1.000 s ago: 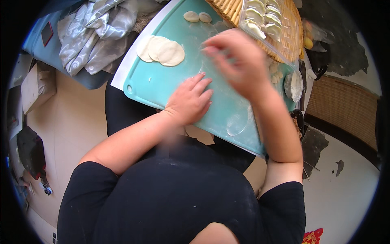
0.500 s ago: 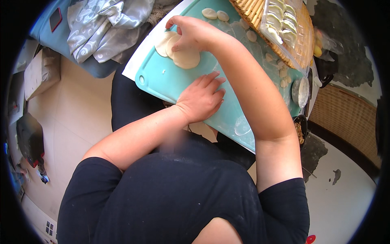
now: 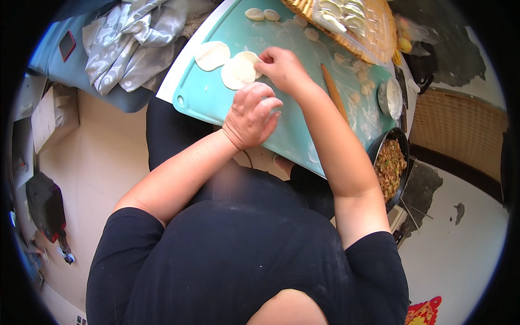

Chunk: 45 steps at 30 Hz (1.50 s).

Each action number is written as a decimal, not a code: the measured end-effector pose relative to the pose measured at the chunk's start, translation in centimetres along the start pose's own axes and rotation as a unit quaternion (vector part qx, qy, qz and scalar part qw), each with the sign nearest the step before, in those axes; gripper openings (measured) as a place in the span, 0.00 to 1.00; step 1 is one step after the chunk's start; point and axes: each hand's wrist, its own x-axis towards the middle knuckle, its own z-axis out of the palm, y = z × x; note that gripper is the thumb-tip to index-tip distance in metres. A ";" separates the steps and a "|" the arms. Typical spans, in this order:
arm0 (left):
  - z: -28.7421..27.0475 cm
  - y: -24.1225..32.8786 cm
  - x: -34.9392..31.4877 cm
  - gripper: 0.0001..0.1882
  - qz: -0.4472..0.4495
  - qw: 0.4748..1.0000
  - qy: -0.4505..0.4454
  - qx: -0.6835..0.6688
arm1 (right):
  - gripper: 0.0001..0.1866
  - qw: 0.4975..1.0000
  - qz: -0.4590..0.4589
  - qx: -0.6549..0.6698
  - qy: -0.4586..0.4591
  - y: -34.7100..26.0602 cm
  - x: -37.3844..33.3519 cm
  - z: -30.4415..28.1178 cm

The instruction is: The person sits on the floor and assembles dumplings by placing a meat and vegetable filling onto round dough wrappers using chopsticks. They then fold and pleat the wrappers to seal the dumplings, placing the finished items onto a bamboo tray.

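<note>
My right hand (image 3: pixel 280 67) pinches the right edge of a round dumpling wrapper (image 3: pixel 237 75) lying on the turquoise board (image 3: pixel 208 100). More pale dough shows beside that edge, partly hidden by my fingers. Just below the wrapper is my left hand (image 3: pixel 251 116), its fingers loosely bent and apart with nothing visible in them. A separate wrapper (image 3: pixel 212 56) lies flat to the left. Beyond my right forearm rests a wooden rolling pin (image 3: pixel 331 89), partly covered by the arm. Small dough pieces (image 3: pixel 362 76) are scattered on the board's floury right side.
A woven tray (image 3: pixel 379 40) at the far right bears a clear box of formed dumplings (image 3: pixel 342 15). A metal bowl with white powder (image 3: pixel 390 98) and a dark pan of minced filling (image 3: pixel 391 168) stand at the right. Two flattened dough rounds (image 3: pixel 254 14) lie at the back.
My right hand has moved right and nearer, to the wrapper's edge. The wrappers, overlapping before, now lie apart. My left hand has lifted its fingers and curled them. The view has shifted, uncovering the rolling pin and pan.
</note>
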 end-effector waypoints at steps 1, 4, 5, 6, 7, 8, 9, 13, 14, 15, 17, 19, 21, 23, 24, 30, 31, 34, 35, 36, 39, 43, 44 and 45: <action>0.0 0.0 0.2 0.19 -0.011 1.000 0.000 0.001 | 0.15 1.000 0.024 0.010 -0.004 1.1 -1.2 -0.7; -0.1 -0.4 0.8 0.19 -0.066 0.997 -0.011 0.043 | 0.16 0.995 0.096 0.040 0.007 3.6 -5.5 -1.7; 0.1 -0.8 0.9 0.20 -0.096 0.993 -0.013 0.072 | 0.16 0.991 0.120 0.051 0.015 4.0 -6.9 -1.8; 0.4 -1.0 0.9 0.20 -0.126 0.987 -0.021 0.100 | 0.16 0.991 0.121 0.053 0.032 4.5 -8.2 -1.9; 0.5 -1.1 1.1 0.20 -0.140 0.982 -0.077 0.103 | 0.16 0.989 0.123 0.057 0.049 5.0 -9.6 -1.9; 0.6 -1.1 1.6 0.20 -0.153 0.974 -0.133 0.106 | 0.16 0.988 0.126 0.061 0.067 5.4 -11.0 -1.9; 0.5 -0.9 2.3 0.21 -0.164 0.962 -0.187 0.115 | 0.16 0.988 0.126 0.034 0.084 5.7 -12.1 -2.0; 1.2 1.0 4.8 0.19 -0.263 0.896 -0.315 0.168 | 0.15 0.971 0.126 0.086 0.185 6.8 -18.4 -2.4; 1.3 1.2 5.3 0.17 -0.288 0.880 -0.338 0.168 | 0.14 0.963 0.138 0.126 0.194 7.1 -20.4 -2.6; 1.6 1.3 5.8 0.16 -0.310 0.865 -0.358 0.167 | 0.13 0.954 0.147 0.164 0.205 7.6 -22.4 -2.8; 2.1 1.2 6.3 0.12 -0.303 0.861 -0.372 0.170 | 0.11 0.930 0.157 0.225 0.246 8.8 -26.7 -3.1; 2.1 1.4 5.7 0.14 -0.285 0.884 -0.335 0.157 | 0.08 0.903 0.158 0.266 0.300 10.6 -31.1 -3.2; 2.2 -0.4 4.5 0.16 -0.269 0.899 -0.311 0.150 | 0.07 0.857 0.173 0.352 0.334 11.4 -35.3 -3.4; 2.0 -1.0 3.9 0.23 -0.323 0.897 -0.292 0.076 | 0.08 0.817 0.228 0.380 0.368 11.2 -40.0 -3.9; 1.8 -2.0 3.5 0.22 -0.295 0.911 -0.281 0.059 | 0.08 0.797 0.257 0.396 0.377 11.5 -42.2 -3.9; 2.2 6.1 4.4 0.02 -0.276 0.911 -0.141 -0.272 | 0.16 0.653 0.269 0.342 0.620 14.7 -51.8 -3.2; 2.3 7.1 4.9 0.02 -0.322 0.866 -0.150 -0.353 | 0.18 0.626 0.277 0.338 0.646 15.0 -51.9 -4.4; 3.2 8.1 5.9 0.05 -0.375 0.742 -0.170 -0.529 | 0.25 0.587 0.267 0.395 0.655 17.4 -52.9 -7.4; 3.6 9.7 6.2 0.06 -0.399 0.716 -0.147 -0.553 | 0.27 0.582 0.256 0.424 0.645 18.1 -53.0 -8.3; 3.9 10.9 6.5 0.08 -0.423 0.689 -0.125 -0.575 | 0.28 0.591 0.240 0.427 0.641 18.5 -52.8 -9.1; 4.8 12.2 6.6 0.15 -0.454 0.543 -0.092 -0.701 | 0.25 0.614 0.192 0.420 0.640 18.3 -52.0 -11.5; 5.6 14.5 7.0 0.23 -0.504 0.308 -0.066 -0.804 | 0.16 0.627 0.099 0.409 0.655 17.4 -48.1 -13.0; 5.8 15.8 7.0 0.25 -0.520 0.294 -0.056 -0.800 | 0.14 0.645 0.103 0.404 0.641 17.4 -46.9 -13.0; 6.0 16.6 7.0 0.28 -0.525 0.262 -0.076 -0.806 | 0.13 0.680 0.106 0.379 0.619 17.2 -45.5 -12.8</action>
